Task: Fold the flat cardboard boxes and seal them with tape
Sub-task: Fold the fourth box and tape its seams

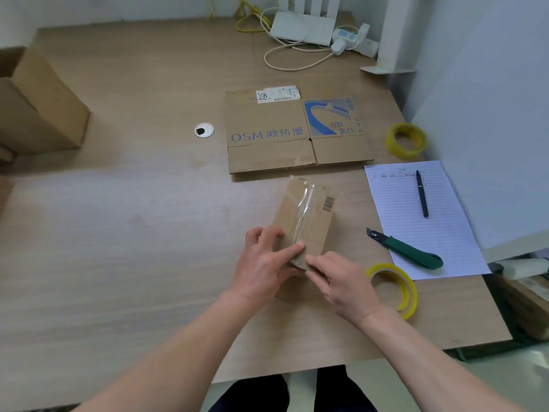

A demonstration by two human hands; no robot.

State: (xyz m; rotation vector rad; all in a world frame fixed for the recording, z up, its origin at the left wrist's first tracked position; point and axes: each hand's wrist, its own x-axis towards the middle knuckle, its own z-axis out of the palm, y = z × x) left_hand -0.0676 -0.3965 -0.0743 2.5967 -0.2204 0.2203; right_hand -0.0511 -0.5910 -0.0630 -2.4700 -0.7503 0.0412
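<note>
A small folded cardboard box (309, 215) lies on the wooden table (133, 203), with clear tape running along its top seam and a barcode on its right flap. My left hand (264, 263) grips its near left end, thumb lying across the taped seam. My right hand (341, 283) touches the near right corner with its fingertips. A flat cardboard box (297, 135) with blue print lies just beyond. One yellow tape roll (395, 289) sits right of my right hand, and a second tape roll (407, 141) lies farther back right.
A green utility knife (410, 251) and a black pen (421, 194) rest on a lined sheet (416, 221) at the right. An assembled brown box (41, 105) stands at far left. Cables and a power strip (350, 40) lie at the back. A round cable hole (204, 130) is mid-table.
</note>
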